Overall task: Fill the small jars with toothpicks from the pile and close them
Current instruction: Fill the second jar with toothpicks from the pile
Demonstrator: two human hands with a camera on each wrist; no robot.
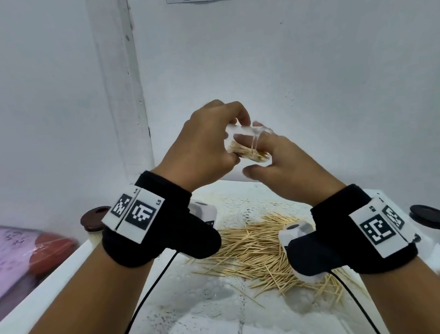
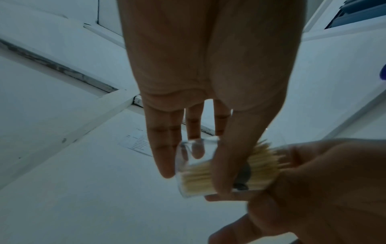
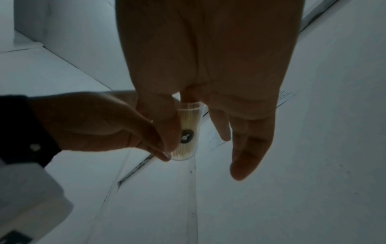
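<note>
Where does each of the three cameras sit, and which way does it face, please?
Head: worn on the head, looking forward and down at both forearms, the raised jar and the toothpick pile on the table.
Left wrist: below the left hand, looking up along its palm to the jar and ceiling.
Right wrist: below the right hand, looking up along its palm; the left hand grips the jar.
Shared: all three show the toothpick-filled jar between both hands.

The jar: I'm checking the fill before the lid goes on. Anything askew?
The jar, gripped by the left hand, lies tilted sideways; toothpicks poke past its open mouth, against the right hand.
</note>
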